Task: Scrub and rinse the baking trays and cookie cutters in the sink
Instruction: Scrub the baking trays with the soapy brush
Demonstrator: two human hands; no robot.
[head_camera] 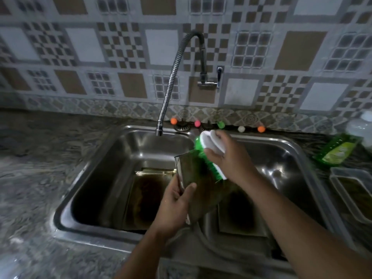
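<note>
My left hand (176,200) grips the near left edge of a dirty baking tray (198,184), held tilted over the divider of the double steel sink (84,178). My right hand (227,156) holds a white-backed scrub brush (205,143) with green bristles, pressed against the tray's upper face. A second tray (149,194) with brown residue lies flat in the left basin. Another tray (241,216) rests in the right basin, partly hidden by my right forearm.
A flexible metal faucet (169,93) hangs over the left basin, with no water running. Coloured balls (261,129) line the sink's back edge. On the right counter sit a green dish-soap pouch (338,152), a white bottle (360,127) and a clear container (354,194).
</note>
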